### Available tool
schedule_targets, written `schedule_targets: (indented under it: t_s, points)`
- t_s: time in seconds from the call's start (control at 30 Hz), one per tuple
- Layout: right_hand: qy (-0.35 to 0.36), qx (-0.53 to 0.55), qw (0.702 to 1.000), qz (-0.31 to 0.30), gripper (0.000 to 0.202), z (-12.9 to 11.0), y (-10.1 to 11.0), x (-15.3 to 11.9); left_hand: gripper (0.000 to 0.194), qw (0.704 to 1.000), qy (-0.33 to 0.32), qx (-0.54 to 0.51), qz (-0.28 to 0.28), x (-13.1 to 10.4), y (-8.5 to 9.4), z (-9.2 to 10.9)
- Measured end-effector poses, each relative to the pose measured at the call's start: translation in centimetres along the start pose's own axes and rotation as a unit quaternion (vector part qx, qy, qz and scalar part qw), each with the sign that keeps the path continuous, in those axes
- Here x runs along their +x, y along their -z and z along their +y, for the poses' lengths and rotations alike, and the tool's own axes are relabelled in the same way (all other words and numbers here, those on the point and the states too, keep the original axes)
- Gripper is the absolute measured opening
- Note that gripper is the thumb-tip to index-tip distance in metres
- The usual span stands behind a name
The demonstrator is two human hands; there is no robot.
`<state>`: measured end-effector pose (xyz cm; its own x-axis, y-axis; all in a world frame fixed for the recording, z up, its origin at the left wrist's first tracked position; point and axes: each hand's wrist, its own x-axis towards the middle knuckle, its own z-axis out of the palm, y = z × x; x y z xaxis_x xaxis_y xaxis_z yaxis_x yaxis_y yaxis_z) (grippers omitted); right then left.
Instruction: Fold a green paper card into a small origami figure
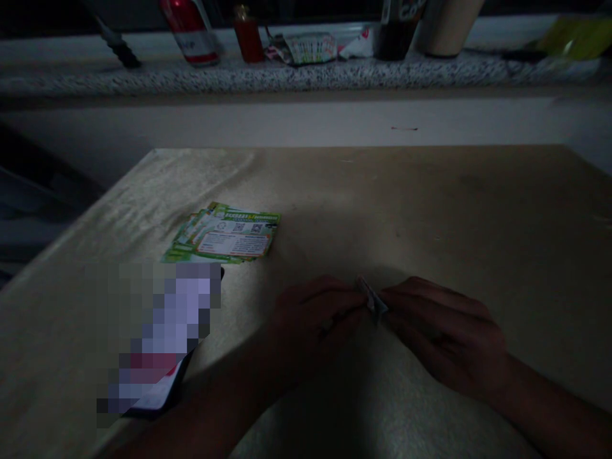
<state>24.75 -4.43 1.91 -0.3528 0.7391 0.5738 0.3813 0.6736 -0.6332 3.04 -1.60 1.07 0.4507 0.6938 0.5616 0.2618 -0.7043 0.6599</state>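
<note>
A small folded piece of paper (374, 302) is held between my two hands, a little right of the middle of the view. My left hand (318, 315) pinches its left side, with the fingers pressed together. From the right, my right hand (444, 331) grips the other side between thumb and fingers. The paper looks narrow and creased, with a pointed lower end; its print is too dark to read. Parts of it are hidden by the fingertips.
Green and white printed cards (234, 236) lie stacked on the table (430, 197), left of centre. A phone (167, 344), partly pixelated, lies near my left forearm. Behind, a speckled ledge (287, 78) bears a red can (191, 32), a small red bottle (249, 38), wrappers and a dark bottle (396, 32).
</note>
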Motion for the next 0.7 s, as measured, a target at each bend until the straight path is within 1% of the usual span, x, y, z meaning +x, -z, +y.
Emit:
schedule_targets:
  t_s: [0.1, 0.23, 0.43, 0.53, 0.6, 0.63, 0.7]
  points:
    - [0.005, -0.001, 1.0, -0.007, 0.03, -0.05, -0.06, 0.09, 0.011, 1.0, -0.001, -0.001, -0.005, 0.01, -0.11, 0.03]
    - [0.018, -0.004, 1.0, -0.002, 0.028, 0.07, -0.27, 0.2, 0.008, 1.0, -0.01, -0.01, -0.005, 0.01, -0.23, 0.01]
    - [-0.002, -0.007, 1.0, 0.002, 0.028, 0.25, -0.78, 0.15, 0.006, 1.0, -0.005, 0.004, -0.006, 0.06, -0.3, 0.07]
    - [-0.005, -0.009, 1.0, 0.002, 0.025, 0.38, -0.87, -0.05, 0.004, 0.999, -0.013, 0.037, -0.004, 0.08, -0.27, 0.24]
    - [-0.012, -0.007, 1.0, -0.002, 0.027, 0.45, -0.81, -0.24, 0.002, 0.998, -0.02, 0.064, 0.01, 0.13, -0.2, 0.44]
    - [-0.014, -0.006, 1.0, -0.004, 0.028, 0.47, -0.76, -0.32, 0.004, 0.997, -0.019, 0.073, 0.023, 0.17, -0.13, 0.53]
    - [-0.012, -0.003, 1.0, -0.011, 0.03, 0.48, -0.65, -0.41, 0.01, 0.996, 0.009, 0.07, 0.055, 0.27, 0.04, 0.57]
